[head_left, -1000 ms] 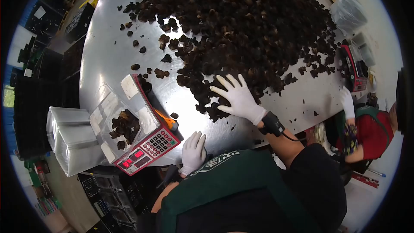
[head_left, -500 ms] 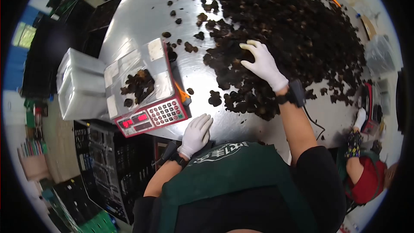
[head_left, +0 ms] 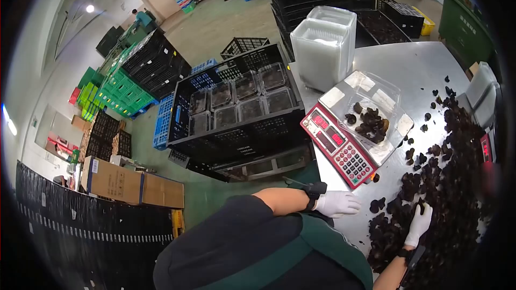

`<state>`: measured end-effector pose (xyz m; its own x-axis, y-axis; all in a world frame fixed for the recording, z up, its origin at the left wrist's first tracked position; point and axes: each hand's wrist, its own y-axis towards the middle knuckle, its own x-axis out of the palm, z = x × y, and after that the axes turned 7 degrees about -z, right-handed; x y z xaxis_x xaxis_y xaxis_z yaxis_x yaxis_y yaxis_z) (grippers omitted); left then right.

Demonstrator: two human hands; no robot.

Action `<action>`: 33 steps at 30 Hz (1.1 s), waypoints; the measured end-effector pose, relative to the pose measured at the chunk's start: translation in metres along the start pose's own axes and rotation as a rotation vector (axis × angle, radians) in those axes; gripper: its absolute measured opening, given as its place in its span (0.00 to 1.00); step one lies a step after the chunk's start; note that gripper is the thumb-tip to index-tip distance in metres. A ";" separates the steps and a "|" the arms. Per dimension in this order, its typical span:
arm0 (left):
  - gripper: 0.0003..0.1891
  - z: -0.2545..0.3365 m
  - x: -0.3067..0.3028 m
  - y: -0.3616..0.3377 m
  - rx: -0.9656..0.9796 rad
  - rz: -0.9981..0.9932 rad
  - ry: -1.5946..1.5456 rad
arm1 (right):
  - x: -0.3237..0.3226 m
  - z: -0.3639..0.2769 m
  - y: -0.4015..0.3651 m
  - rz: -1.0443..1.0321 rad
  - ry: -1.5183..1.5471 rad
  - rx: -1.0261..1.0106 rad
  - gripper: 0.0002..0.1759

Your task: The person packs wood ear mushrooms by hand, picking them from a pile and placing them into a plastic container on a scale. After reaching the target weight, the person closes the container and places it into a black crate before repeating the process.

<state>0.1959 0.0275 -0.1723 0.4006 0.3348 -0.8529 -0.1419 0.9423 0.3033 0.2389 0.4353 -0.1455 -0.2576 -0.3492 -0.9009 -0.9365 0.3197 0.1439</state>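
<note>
My left hand (head_left: 338, 204), in a white glove, rests at the table edge below the scale, fingers stretched out and holding nothing. In the heap of dark wood ear mushrooms (head_left: 446, 182), my gloved right hand (head_left: 420, 224) has its thumb and fingers bent round a dark piece of mushroom; the fingertips are partly hidden. A red and silver digital scale (head_left: 344, 147) with lit red digits stands ahead of my left hand. On it sits a clear plastic tray (head_left: 389, 96) containing a small clump of mushrooms (head_left: 372, 123).
Nested clear trays (head_left: 322, 48) stand stacked behind the scale. Left of the metal table (head_left: 419, 59), a black crate (head_left: 242, 134) holds several filled clear boxes. A second scale (head_left: 486, 147) is at the far right. Cardboard boxes (head_left: 115, 180), stacked crates and a distant person (head_left: 142, 19) are farther off.
The head view has swung left, bringing the crate of boxes into sight. My right hand has gone from open above the heap to fingers closed among the mushrooms. My left hand stays by the scale.
</note>
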 end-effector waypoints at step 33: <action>0.17 0.030 -0.083 0.052 -0.326 0.034 -0.223 | -0.066 -0.080 -0.069 -0.084 1.992 0.261 0.17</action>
<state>0.1828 0.0492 -0.0730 0.5720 0.3916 -0.7207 -0.4245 0.8932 0.1484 0.3020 0.3658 -0.0632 -0.2474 -0.6097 0.7531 -0.9549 0.2852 -0.0828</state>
